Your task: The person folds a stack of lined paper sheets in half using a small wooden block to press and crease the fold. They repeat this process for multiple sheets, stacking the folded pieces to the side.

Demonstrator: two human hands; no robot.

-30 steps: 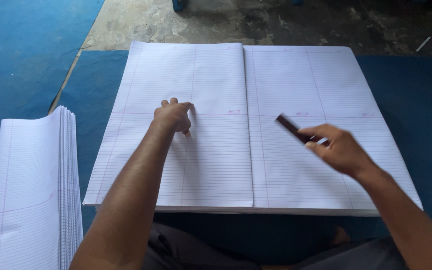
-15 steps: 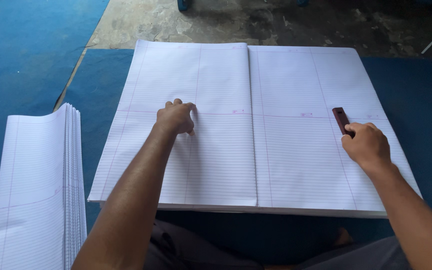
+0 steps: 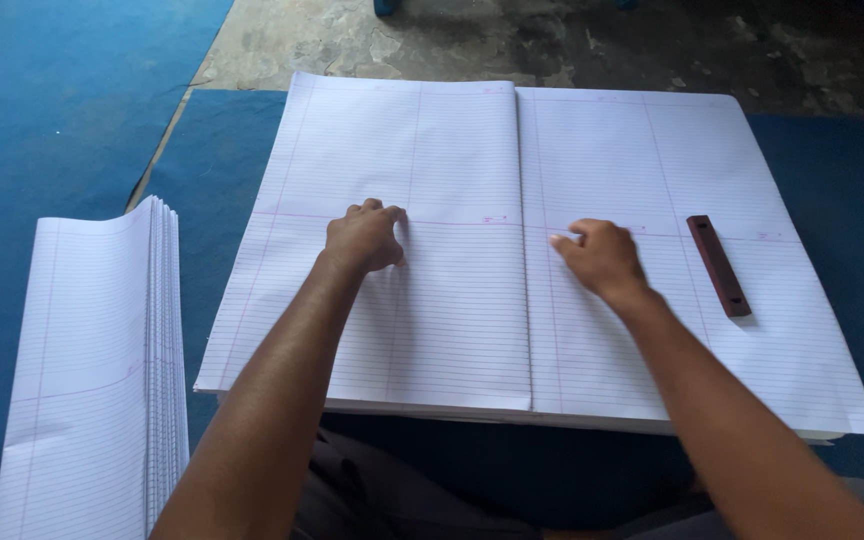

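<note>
Head view is showing the right hand (image 3: 600, 258) lying empty now: the brown stick (image 3: 718, 265) it was gripping a second ago is resting flat on the ruled sheets (image 3: 472, 330), just right of that hand and no longer touching it. So the tool is parked, and both hands are free for the paper itself. The right hand is pressing loosely curled fingers onto the sheets beside the centre fold. The left hand (image 3: 364, 238) is staying curled, knuckles down on the sheets, left of the fold, holding nothing. A folded stack (image 3: 102, 370) is sitting well left of the sheets.
</note>
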